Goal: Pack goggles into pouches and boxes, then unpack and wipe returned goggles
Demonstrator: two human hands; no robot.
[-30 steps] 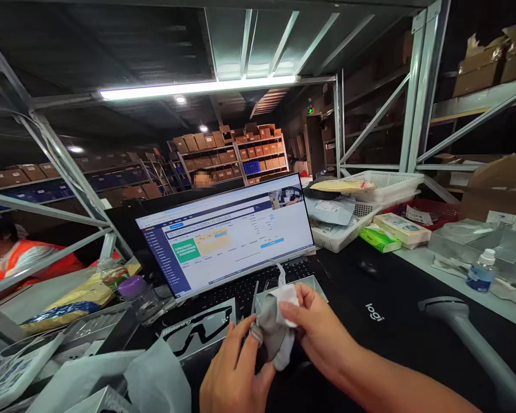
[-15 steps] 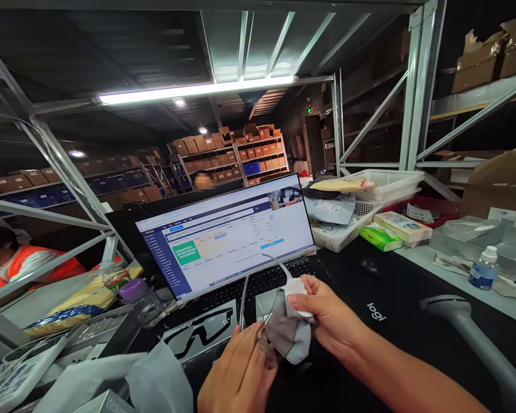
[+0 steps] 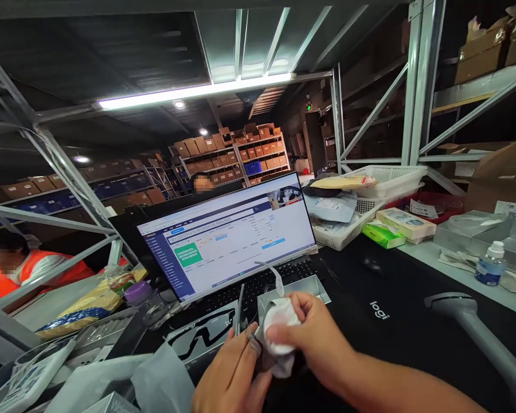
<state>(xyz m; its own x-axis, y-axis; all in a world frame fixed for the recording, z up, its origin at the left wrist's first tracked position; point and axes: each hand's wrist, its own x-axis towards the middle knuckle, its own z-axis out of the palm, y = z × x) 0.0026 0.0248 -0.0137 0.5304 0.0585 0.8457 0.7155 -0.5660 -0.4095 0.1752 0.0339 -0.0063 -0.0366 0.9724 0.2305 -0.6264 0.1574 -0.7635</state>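
Note:
Both my hands meet low in the middle of the view, over a black desk mat [image 3: 382, 298]. My right hand [image 3: 313, 338] is closed round a small grey and white cloth pouch [image 3: 277, 338], thumb pressed on its white side. My left hand [image 3: 234, 376] pinches the pouch's lower left edge. A thin cord [image 3: 275, 272] rises from the pouch toward the laptop [image 3: 227, 238]. Just behind the hands lies a small open silver box [image 3: 312, 287] and a lid printed with a glasses outline [image 3: 202, 332].
White plastic bags [image 3: 124, 381] lie at the lower left. A barcode scanner [image 3: 468, 321] stands at the right, a small bottle [image 3: 490, 264] beyond it. White baskets [image 3: 370, 189] with packets sit behind the laptop. A person in an orange vest [image 3: 30, 269] sits at the left, another behind the screen.
My hands have bunched the pouch tighter and turned its white side up. The right hand slid a little left and lower over it. The cord now stands up behind my fingers.

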